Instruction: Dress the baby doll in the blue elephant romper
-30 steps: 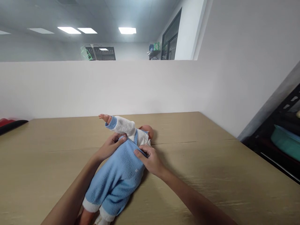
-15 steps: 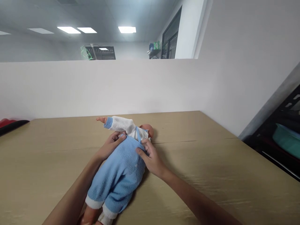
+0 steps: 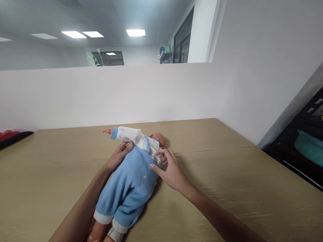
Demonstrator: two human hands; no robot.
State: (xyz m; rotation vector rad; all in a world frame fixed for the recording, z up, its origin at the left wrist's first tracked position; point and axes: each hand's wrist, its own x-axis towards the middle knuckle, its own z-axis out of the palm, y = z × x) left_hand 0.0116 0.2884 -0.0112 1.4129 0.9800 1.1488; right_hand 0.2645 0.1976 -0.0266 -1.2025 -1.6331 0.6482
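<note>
A baby doll (image 3: 135, 138) in a white top with blue trim and fluffy blue trousers (image 3: 131, 174) lies on the table, its head away from me and turned to the right. My left hand (image 3: 121, 151) is closed at the left side of the trousers' waist, thumb over the edge of the cloth. At the right side of the waist, my right hand (image 3: 169, 167) has thumb and fingers apart, the fingertips by the white top and the thumb beside the trouser edge. Most of the doll's head is hidden.
The wooden table (image 3: 227, 188) meets a low white wall (image 3: 101, 97) at the back. A dark rack (image 3: 297, 141) with a teal bin (image 3: 309, 148) stands at the right. Something red in a black-rimmed holder (image 3: 15, 137) is at the left edge.
My right hand has let go of the waistband, its fingers spreading and shifting a little right. My left hand stays at the left of the waist.
</note>
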